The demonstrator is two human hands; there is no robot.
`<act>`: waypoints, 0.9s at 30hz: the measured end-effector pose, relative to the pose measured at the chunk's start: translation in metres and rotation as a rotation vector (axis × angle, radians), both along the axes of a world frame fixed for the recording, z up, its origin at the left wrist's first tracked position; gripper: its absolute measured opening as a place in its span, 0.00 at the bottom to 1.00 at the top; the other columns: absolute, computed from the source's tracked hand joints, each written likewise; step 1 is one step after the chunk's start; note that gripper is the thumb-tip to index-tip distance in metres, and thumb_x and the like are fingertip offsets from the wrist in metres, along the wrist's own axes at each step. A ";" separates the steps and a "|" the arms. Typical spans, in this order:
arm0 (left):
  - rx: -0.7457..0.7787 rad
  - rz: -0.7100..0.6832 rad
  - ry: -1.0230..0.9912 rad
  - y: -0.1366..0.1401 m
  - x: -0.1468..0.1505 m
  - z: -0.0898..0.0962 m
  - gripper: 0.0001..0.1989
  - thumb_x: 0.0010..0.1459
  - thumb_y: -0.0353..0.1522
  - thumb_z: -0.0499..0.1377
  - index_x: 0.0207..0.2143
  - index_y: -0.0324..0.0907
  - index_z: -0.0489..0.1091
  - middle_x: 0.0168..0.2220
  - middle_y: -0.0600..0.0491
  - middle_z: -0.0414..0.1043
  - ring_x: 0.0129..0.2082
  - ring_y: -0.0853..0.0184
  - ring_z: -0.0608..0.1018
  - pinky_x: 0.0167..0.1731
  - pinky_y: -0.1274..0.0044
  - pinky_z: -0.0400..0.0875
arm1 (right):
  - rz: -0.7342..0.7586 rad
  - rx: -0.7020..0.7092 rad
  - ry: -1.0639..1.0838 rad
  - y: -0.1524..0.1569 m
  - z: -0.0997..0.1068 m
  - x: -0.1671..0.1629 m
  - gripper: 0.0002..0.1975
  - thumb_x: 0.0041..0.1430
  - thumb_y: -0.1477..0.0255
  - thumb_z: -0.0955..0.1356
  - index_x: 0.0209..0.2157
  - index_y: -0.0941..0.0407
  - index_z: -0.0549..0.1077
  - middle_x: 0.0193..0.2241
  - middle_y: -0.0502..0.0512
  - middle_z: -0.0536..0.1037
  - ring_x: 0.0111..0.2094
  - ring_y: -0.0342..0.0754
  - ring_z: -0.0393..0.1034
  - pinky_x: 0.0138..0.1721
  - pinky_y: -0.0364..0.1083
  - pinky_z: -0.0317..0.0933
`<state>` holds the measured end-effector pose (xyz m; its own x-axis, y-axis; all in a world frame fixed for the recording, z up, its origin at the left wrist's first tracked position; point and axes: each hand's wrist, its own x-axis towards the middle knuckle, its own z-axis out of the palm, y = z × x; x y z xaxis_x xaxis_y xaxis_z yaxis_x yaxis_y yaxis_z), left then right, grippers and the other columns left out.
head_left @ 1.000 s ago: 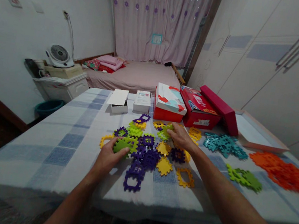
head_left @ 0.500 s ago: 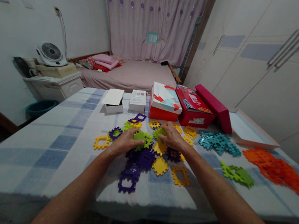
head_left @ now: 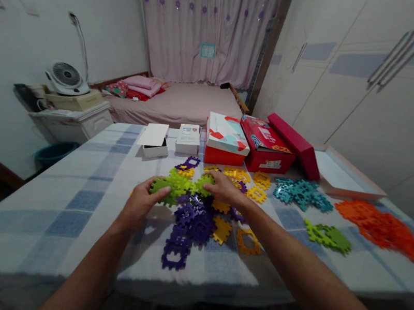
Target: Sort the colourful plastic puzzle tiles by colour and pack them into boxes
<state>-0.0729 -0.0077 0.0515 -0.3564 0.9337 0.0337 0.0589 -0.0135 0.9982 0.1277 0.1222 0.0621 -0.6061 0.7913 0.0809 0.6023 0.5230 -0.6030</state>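
Note:
My left hand (head_left: 144, 197) grips a green notched plastic building piece (head_left: 162, 190), thumb on top. Between the hands lie more green pieces (head_left: 181, 181), partly overlapping it. My right hand (head_left: 222, 186) pinches another green building piece (head_left: 204, 184) at its right edge. Just below are heaped purple pieces (head_left: 199, 224), some square frames with open middles. Yellow pieces (head_left: 222, 230) lie to the right of the purple heap, one a frame (head_left: 249, 241). Behind the hands sit a small purple frame (head_left: 192, 162) and further yellow pieces (head_left: 236, 174), partly hidden by my right hand.
Along the far side stand two small white boxes (head_left: 187, 144), a red-and-white box (head_left: 226, 147), a red box (head_left: 267, 143) with a leaning lid, and a shallow tray (head_left: 350, 191). Teal (head_left: 303, 194), orange (head_left: 384, 227) and green (head_left: 327, 237) piles lie at the right on the checked tablecloth.
My left hand has moved left, carrying its green piece away from the purple heap. My right hand has shifted slightly left with its green piece.

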 end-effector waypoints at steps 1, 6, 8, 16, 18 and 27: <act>0.017 0.037 -0.107 0.001 -0.002 -0.002 0.22 0.42 0.40 0.68 0.39 0.41 0.73 0.35 0.53 0.77 0.32 0.68 0.77 0.35 0.78 0.71 | -0.006 0.002 -0.042 -0.001 0.000 -0.007 0.19 0.52 0.74 0.66 0.48 0.60 0.70 0.45 0.58 0.75 0.44 0.49 0.68 0.44 0.44 0.59; -0.012 0.092 -0.371 0.001 -0.002 -0.008 0.21 0.40 0.35 0.69 0.38 0.38 0.72 0.35 0.52 0.78 0.31 0.71 0.77 0.33 0.81 0.73 | -0.044 0.004 -0.245 -0.003 0.003 -0.023 0.18 0.56 0.68 0.65 0.46 0.63 0.69 0.44 0.64 0.75 0.43 0.52 0.68 0.40 0.43 0.59; -0.029 0.078 -0.410 0.001 0.002 -0.009 0.20 0.41 0.35 0.68 0.38 0.37 0.73 0.35 0.51 0.78 0.31 0.70 0.78 0.33 0.80 0.73 | -0.057 0.009 -0.266 -0.002 0.004 -0.022 0.17 0.56 0.68 0.64 0.45 0.63 0.69 0.44 0.64 0.75 0.43 0.53 0.68 0.38 0.43 0.58; -0.061 0.042 -0.496 0.003 0.013 -0.014 0.17 0.44 0.32 0.66 0.38 0.36 0.73 0.35 0.49 0.79 0.30 0.68 0.79 0.32 0.79 0.75 | -0.056 -0.024 -0.039 -0.001 -0.003 -0.010 0.11 0.51 0.71 0.67 0.38 0.59 0.70 0.35 0.54 0.75 0.37 0.48 0.67 0.34 0.41 0.56; -0.071 0.027 -0.497 0.003 0.013 -0.016 0.17 0.45 0.32 0.66 0.38 0.36 0.73 0.37 0.48 0.79 0.31 0.67 0.79 0.33 0.78 0.75 | -0.007 -0.007 -0.028 -0.002 -0.001 -0.007 0.10 0.51 0.71 0.67 0.37 0.59 0.69 0.36 0.54 0.74 0.37 0.47 0.67 0.35 0.41 0.56; -0.075 0.036 -0.461 0.001 0.012 -0.020 0.15 0.46 0.32 0.66 0.38 0.37 0.73 0.34 0.50 0.79 0.29 0.69 0.79 0.30 0.79 0.74 | 0.059 0.129 -0.153 -0.019 0.010 -0.005 0.10 0.56 0.69 0.63 0.40 0.58 0.68 0.35 0.55 0.74 0.34 0.46 0.66 0.33 0.42 0.53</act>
<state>-0.0610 -0.0072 0.0312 -0.3506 0.9143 -0.2026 -0.3918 0.0533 0.9185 0.1226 0.1031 0.0720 -0.6638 0.7433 0.0828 0.6482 0.6270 -0.4321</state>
